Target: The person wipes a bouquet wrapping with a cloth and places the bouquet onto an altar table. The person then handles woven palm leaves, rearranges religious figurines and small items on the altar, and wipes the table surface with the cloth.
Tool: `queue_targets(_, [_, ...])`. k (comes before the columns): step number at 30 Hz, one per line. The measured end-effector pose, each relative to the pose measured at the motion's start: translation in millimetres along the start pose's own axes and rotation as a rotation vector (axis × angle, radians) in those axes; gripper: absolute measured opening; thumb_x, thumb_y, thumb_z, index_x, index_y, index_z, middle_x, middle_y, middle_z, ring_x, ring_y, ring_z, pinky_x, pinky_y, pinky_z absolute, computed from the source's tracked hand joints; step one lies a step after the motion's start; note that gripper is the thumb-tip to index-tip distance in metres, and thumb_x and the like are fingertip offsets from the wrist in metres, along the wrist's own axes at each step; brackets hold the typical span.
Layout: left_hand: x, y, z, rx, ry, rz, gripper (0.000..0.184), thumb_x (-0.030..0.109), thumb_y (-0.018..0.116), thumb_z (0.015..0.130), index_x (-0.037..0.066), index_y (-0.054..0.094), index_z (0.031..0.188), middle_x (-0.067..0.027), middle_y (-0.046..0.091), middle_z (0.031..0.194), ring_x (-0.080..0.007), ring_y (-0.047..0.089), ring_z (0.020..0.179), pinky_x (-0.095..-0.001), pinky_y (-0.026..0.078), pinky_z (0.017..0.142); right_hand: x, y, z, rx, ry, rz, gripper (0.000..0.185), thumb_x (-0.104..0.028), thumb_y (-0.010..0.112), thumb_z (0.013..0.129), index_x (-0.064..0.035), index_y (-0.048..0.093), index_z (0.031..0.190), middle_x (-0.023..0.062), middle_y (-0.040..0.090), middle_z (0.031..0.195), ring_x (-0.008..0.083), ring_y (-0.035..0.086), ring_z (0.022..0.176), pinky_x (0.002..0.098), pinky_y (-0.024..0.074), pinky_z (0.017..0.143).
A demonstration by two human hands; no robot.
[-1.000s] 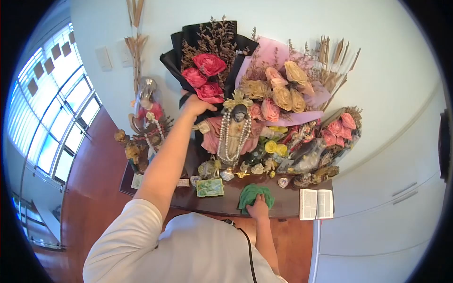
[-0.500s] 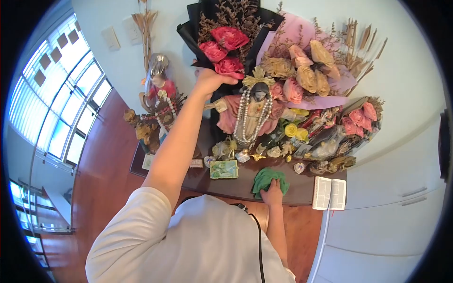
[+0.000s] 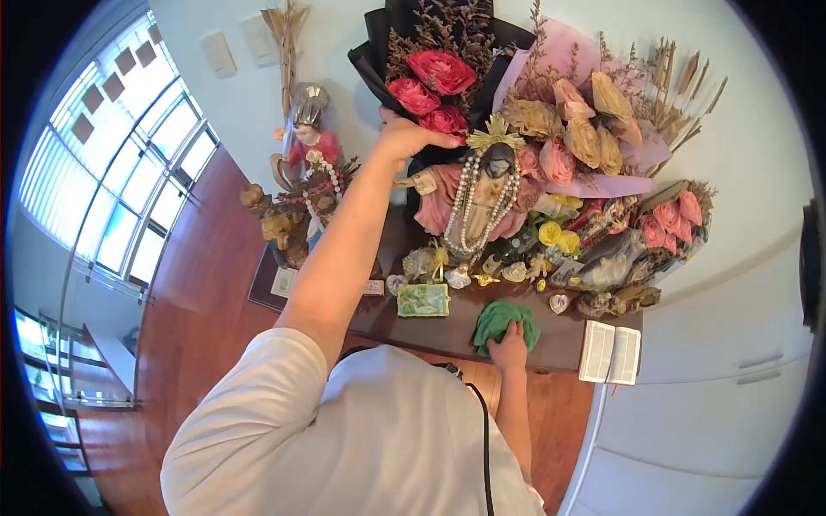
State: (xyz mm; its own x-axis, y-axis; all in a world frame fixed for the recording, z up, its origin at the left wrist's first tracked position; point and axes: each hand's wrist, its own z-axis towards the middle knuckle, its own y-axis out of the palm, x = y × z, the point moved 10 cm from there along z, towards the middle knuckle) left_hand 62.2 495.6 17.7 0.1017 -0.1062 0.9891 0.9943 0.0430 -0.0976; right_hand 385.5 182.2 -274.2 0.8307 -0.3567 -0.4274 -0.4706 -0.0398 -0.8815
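My left hand (image 3: 406, 138) is wrapped round the lower part of the black-wrapped bouquet (image 3: 374, 53), just under its red roses (image 3: 440, 72). Beside it stands a robed statue (image 3: 482, 202) with a gold crown and strings of pearls. Down at the table's front edge, my right hand (image 3: 509, 346) presses on a crumpled green cloth (image 3: 497, 320), its fingers partly sunk in the folds. A green patterned box (image 3: 422, 300) lies to the left of the cloth.
The dark table (image 3: 447, 331) also bears a smaller crowned statue (image 3: 314, 142), a pink-wrapped bouquet (image 3: 551, 56), yellow flowers (image 3: 557, 236), several small figurines and an open book (image 3: 610, 353) at the right front edge. White cabinets (image 3: 705, 430) stand at the right.
The view has shifted, so the table and its objects appear further right and higher. My left hand remains at the black bouquet and my right hand on the cloth.
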Motion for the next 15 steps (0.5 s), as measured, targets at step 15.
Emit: queue_targets(15, [29.6, -12.4, -27.9, 0.314, 0.182, -0.211, 0.126, 0.024, 0.095, 0.061, -0.016, 0.008, 0.143, -0.0301, 0.032, 0.146, -0.0364, 0.033, 0.137, -0.0389, 0.029, 0.116, -151.5, -158.5, -7.7, 0.239, -0.429, 0.117, 0.059, -0.017, 0.076, 0.080, 0.0071, 0.056, 0.130, 0.0296, 0.062, 0.124, 0.0460, 0.060, 0.113, 0.0470, 0.0482, 0.099])
